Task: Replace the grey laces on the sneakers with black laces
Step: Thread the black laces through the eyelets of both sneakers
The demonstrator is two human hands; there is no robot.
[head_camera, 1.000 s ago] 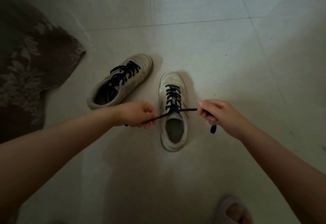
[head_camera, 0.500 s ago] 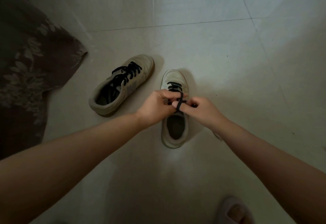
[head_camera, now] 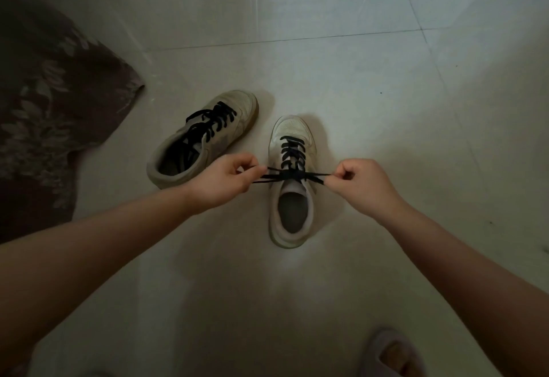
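Pulling outward from a knot that half a second ago sat hidden under your bunched fingers, you now have both hands spread apart over the near sneaker, and the black lace runs taut between them. Your left hand pinches a doubled strand between thumb and curled fingers on the shoe's left; your right hand pinches the matching strand on its right, fingers folded tight. A second ago you held single ends stretched sideways; then the hands met over the tongue; now they part again with what look like loops, which reads as a bow being drawn snug. That would put this shoe's lacing at its closing step.

The near sneaker stands upright on the tiled floor, toe pointing away from you, pale and scuffed, its black lace crossing in neat rungs from the toe end up to the crossing at the tongue. No grey lace shows anywhere in view.

Beyond your left hand, the far sneaker lies angled, toe up and to the right, already threaded in black, though its lace ends seem to drop loosely into the opening; whether they are tied cannot be told.

A slippered foot shows nearest you, and a patterned dark cloth hangs at far left.
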